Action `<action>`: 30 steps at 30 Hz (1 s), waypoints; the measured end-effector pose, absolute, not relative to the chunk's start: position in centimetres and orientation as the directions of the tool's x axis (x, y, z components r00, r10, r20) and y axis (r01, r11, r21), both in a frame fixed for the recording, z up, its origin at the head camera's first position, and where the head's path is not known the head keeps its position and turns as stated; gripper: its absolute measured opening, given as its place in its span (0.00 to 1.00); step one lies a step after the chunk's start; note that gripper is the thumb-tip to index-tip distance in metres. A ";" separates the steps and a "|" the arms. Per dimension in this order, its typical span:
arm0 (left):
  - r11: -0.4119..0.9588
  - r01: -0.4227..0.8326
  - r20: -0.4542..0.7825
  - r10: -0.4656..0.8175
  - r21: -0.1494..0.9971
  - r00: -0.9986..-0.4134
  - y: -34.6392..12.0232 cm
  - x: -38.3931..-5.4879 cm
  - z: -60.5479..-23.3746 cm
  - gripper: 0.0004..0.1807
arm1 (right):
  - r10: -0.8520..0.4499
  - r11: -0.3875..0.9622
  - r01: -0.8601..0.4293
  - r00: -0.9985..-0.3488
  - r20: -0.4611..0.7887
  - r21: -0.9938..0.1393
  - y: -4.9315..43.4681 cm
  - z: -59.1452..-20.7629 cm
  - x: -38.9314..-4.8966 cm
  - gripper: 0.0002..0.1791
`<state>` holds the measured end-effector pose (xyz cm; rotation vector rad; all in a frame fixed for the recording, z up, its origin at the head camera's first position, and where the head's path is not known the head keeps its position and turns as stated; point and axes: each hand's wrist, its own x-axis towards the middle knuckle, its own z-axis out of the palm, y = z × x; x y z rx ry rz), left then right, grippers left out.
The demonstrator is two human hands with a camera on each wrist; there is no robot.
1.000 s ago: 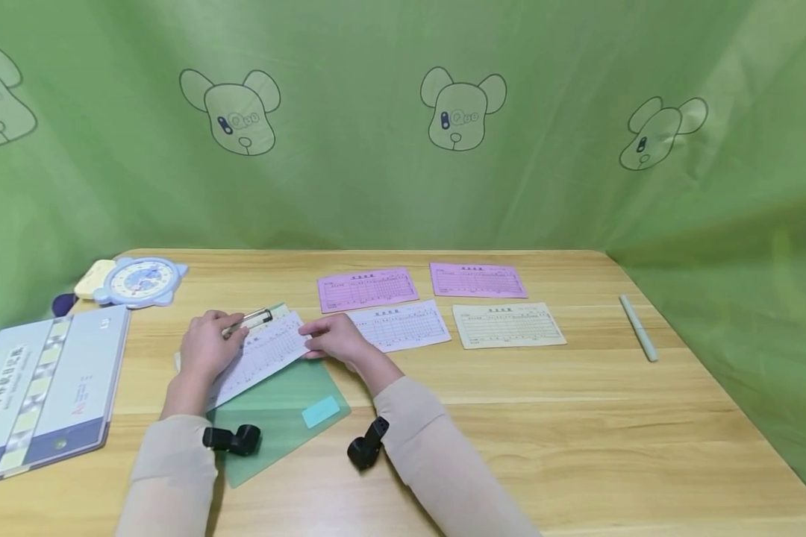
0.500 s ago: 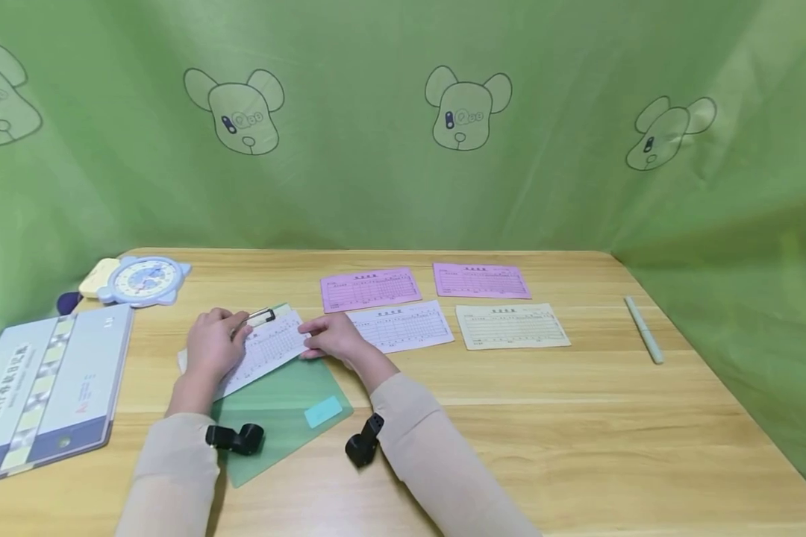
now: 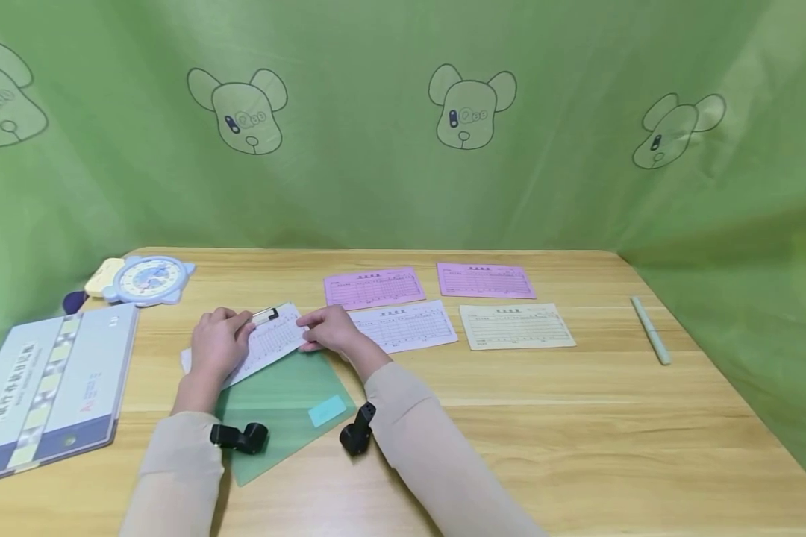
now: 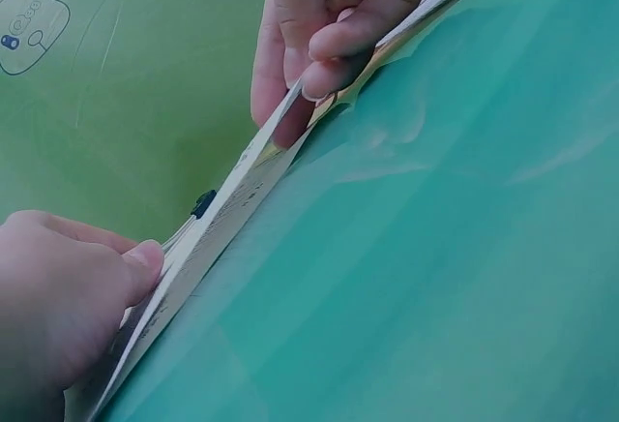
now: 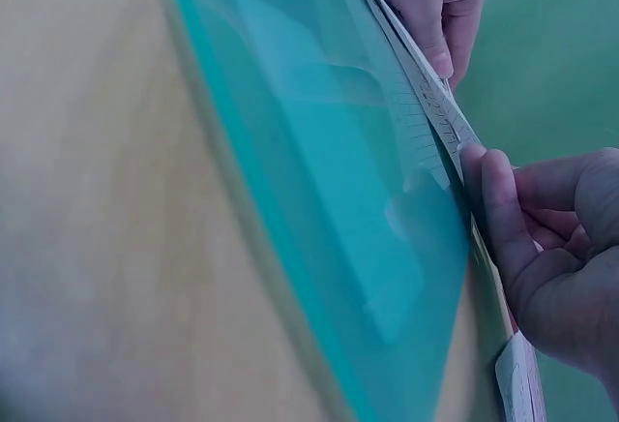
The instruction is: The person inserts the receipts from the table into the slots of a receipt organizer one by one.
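A translucent green clipboard [image 3: 282, 418] lies tilted on the table, with a metal clip [image 3: 266, 315] with black ends at its far edge. My left hand [image 3: 220, 343] is over the clip's left part and pinches it, its thumb on the near side in the left wrist view. A white printed form [image 3: 269, 344] lies over the clipboard's upper part, its far edge at the clip. My right hand [image 3: 332, 328] pinches the form's right edge between thumb and fingers. In the right wrist view the form [image 5: 440, 117] stands a little raised off the green board [image 5: 319, 151].
Two pink forms [image 3: 375, 289], a second white form [image 3: 406, 327] and a cream form [image 3: 517, 327] lie right of the hands. A pen [image 3: 650, 330] is at far right. A blue-grey binder [image 3: 54, 388] and a toy clock [image 3: 151, 280] lie left. Green curtain [image 3: 376, 186] surrounds the table.
The white form has slid away from me, up toward the clip, so less of it covers the green board. Both hands keep their grips; the head view has shifted slightly.
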<state>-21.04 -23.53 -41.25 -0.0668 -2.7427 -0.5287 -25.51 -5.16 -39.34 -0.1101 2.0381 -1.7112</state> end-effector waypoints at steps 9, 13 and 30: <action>0.932 0.132 0.372 -0.003 0.337 -0.928 -23.5 -21.3 -41.5 0.14 | -0.348 0.222 0.228 -0.890 -0.295 -0.948 -5.3 -39.3 -25.9 0.16; 0.932 0.128 0.367 -0.006 0.340 -0.930 -23.4 -21.3 -41.4 0.14 | -0.338 0.233 0.225 -0.893 -0.296 -0.946 -5.4 -39.3 -26.0 0.16; 0.904 0.108 0.340 -0.043 0.413 -0.939 -23.5 -20.8 -41.6 0.16 | -0.374 0.207 0.188 -0.892 -0.255 -0.960 -4.3 -39.6 -25.3 0.18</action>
